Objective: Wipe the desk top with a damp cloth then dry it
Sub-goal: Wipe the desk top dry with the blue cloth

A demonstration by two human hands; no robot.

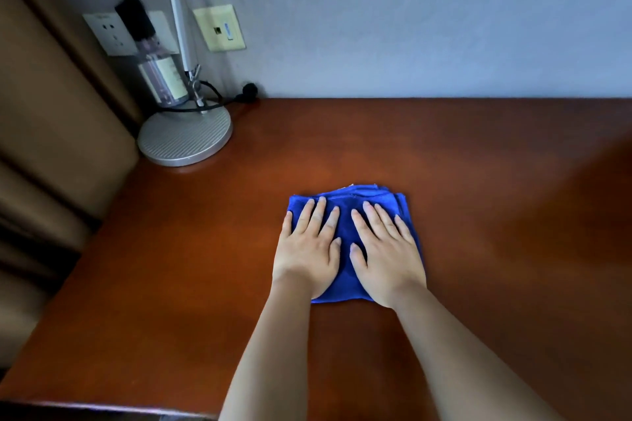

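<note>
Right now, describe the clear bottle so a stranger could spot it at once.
Start at the desk top and go to its far left corner, where the round silver lamp base sits by the wall. The clear bottle stands upright just behind that base, in front of the white wall socket. It is the only see-through thing there, with a pale label and a black cap.

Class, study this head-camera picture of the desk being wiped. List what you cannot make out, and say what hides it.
- Middle of the blue cloth: covered by the left hand and right hand pressing flat on it.
- Whether the cloth is damp: not visible.
- Desk top, right side: blurred and cut off by the frame edge.
- Bottle label: too small and blurred, partly behind the lamp pole.
- Lamp head: cut off by the top edge.
</note>
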